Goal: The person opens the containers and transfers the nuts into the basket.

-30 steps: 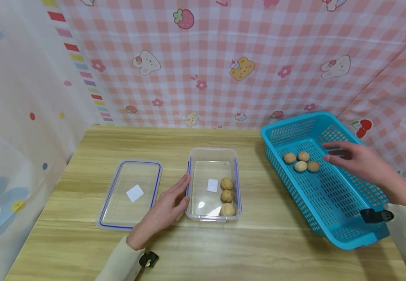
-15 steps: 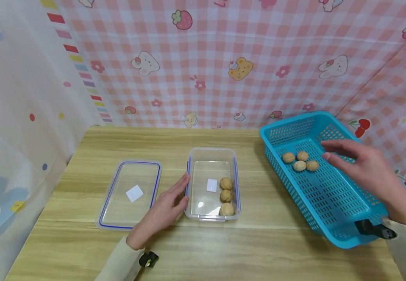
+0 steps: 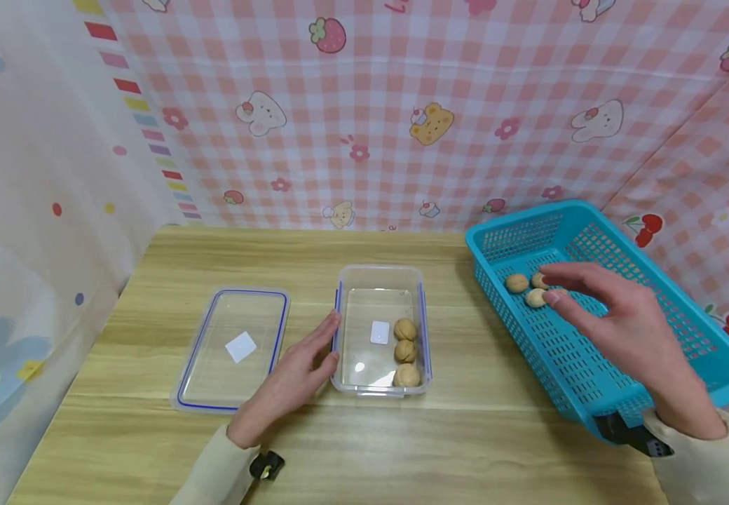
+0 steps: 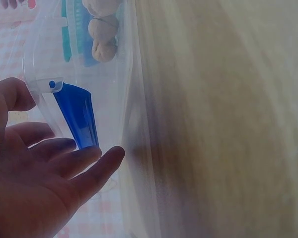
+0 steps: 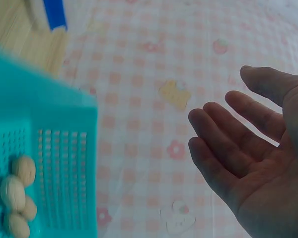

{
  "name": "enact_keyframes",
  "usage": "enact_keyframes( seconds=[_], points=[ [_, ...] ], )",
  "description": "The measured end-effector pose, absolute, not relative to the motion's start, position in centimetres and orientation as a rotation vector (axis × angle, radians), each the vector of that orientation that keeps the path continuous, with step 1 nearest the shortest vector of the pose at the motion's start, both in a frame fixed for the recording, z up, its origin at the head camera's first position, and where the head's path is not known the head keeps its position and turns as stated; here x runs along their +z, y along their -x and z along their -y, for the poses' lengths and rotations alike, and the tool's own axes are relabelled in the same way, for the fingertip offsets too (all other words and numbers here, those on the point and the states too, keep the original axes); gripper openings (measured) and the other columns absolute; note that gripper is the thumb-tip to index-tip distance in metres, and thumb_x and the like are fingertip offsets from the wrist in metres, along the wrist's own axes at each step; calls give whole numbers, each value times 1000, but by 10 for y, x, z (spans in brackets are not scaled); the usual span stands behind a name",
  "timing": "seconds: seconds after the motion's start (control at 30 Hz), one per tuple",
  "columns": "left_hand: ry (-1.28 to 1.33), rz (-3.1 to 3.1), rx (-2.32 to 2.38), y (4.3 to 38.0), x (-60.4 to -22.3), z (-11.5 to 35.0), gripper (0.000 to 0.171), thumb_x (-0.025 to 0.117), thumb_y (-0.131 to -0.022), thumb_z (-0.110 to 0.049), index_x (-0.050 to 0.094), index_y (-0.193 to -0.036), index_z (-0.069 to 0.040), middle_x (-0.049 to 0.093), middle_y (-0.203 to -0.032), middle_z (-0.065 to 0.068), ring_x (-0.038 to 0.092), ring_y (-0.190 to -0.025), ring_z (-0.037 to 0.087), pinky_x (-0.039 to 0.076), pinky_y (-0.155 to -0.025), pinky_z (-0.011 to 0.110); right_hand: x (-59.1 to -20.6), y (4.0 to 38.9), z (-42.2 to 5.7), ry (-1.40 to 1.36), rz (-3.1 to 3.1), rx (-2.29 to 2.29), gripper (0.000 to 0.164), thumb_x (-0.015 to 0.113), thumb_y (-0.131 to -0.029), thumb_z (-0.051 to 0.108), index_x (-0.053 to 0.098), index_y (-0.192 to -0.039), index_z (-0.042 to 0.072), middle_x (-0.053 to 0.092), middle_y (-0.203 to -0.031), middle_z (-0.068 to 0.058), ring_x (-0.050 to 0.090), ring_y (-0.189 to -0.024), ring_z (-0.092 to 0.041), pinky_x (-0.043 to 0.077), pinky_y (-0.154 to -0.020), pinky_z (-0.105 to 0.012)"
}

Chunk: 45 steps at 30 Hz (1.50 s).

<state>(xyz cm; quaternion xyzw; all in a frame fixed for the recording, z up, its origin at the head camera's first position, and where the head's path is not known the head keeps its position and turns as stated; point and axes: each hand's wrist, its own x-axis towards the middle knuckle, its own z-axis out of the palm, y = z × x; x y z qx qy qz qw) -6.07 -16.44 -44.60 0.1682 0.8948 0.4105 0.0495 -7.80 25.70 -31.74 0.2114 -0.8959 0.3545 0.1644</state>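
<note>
My left hand [image 3: 289,375] rests its straight fingertips along the left side of a clear plastic food box [image 3: 364,305]. In the left wrist view its fingers spread by the box's blue side clip [image 4: 78,115]. Three walnuts [image 3: 405,351] sit in a row along the box's right wall. Over the blue plastic basket [image 3: 516,333] hovers my right hand [image 3: 629,326], thumb and fingers apart, holding nothing. Several walnuts [image 3: 516,283] lie in the basket's far left part, some partly covered by that hand. The right wrist view shows the hand's bare palm and loose fingers [image 5: 223,144].
The clear lid [image 3: 213,382] with a blue seal lies flat on the wooden table [image 3: 402,449], left of the box. A pink checked cloth [image 3: 364,105] hangs behind the table, and a white patterned cloth [image 3: 43,154] hangs on the left.
My right hand has moved left and toward the walnuts in the basket, and its fingertips now overlap them in the head view. The left hand and the box have stayed put.
</note>
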Motion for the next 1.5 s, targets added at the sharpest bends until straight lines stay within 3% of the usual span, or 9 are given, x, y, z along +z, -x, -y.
enact_keyframes(
  seconds=[0.2,0.33,0.53,0.7,0.93,1.0,1.3,1.5],
  points=[
    [-518,-2722,1248,61,-447,165,60,58,-104,-13,34,-158,-2,29,-167,11,31,-151,28,28,-122,44,-322,72,-233,-696,2523,1043,51,79,-87,-5,72,-131,18,73,-119,6,65,-107,1,49,-90,-7],
    [-534,-2720,1248,62,-448,165,61,58,-104,-12,33,-158,-1,28,-167,12,31,-151,29,28,-122,45,-328,69,-218,-748,2508,1092,52,79,-84,-8,72,-130,15,73,-121,0,63,-117,0,48,-96,-9],
    [-531,-2717,1254,61,-448,166,61,59,-104,-12,33,-158,-2,27,-167,12,30,-152,29,28,-123,45,-341,66,-196,-781,2504,1145,46,78,-87,-5,72,-129,13,73,-125,1,66,-113,-4,49,-95,-10],
    [-525,-2722,1246,61,-447,165,61,59,-104,-13,33,-159,-3,28,-167,12,30,-152,29,28,-123,45,-355,69,-178,-838,2527,1135,38,78,-90,1,73,-125,13,71,-127,2,67,-114,-15,48,-98,-12],
    [-518,-2722,1241,61,-447,165,61,59,-105,-13,33,-159,-3,27,-168,11,30,-152,29,28,-123,46,-373,78,-155,-966,2519,1057,36,80,-89,5,73,-123,10,73,-124,-2,68,-116,-23,60,-91,-42],
    [-521,-2718,1246,61,-447,165,61,58,-105,-13,33,-159,-3,27,-168,11,30,-152,29,28,-123,46,-378,82,-150,-1000,2508,1050,36,81,-88,5,73,-123,8,73,-123,-5,69,-116,-24,61,-91,-46],
    [-527,-2738,1232,61,-447,165,61,58,-104,-13,34,-159,-3,29,-167,12,32,-151,30,29,-122,46,-390,96,-130,-1046,2651,875,32,78,-94,16,72,-123,6,73,-122,-10,68,-117,-29,58,-96,-50],
    [-531,-2759,1211,60,-445,164,61,59,-103,-13,35,-158,-3,30,-166,13,34,-150,31,29,-122,47,-394,104,-116,-1082,2783,701,33,77,-95,20,72,-124,6,73,-124,-10,70,-112,-25,61,-92,-44]
  ],
)
